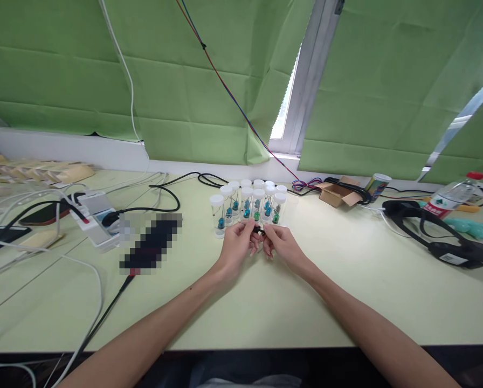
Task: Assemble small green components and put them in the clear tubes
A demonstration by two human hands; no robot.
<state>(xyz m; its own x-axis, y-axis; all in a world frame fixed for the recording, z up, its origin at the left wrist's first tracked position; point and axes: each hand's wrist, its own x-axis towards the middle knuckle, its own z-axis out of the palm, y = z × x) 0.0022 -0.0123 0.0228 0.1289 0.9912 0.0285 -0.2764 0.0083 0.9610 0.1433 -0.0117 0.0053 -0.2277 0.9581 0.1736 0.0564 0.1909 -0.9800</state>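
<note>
Near the middle of the table, my left hand (239, 241) and my right hand (281, 240) meet with thumbs and fingers pinched. Between their fingertips is a small black piece (259, 230); its kind is too small to make out. Just behind the hands stand several clear tubes with white caps, holding blue or green bits and thin wires. The leftmost tube (218, 216) is upright beside my left hand, and another tube (279, 208) with a green bit stands behind my right hand. My fingers partly hide the bottoms of the middle tubes.
A power strip (98, 218) with tangled cables and a blurred-out dark device (154, 243) lie on the left. Along the back right are an open cardboard box (338, 192), a can (378, 186), a bottle (447, 196) and a black headset (439, 242).
</note>
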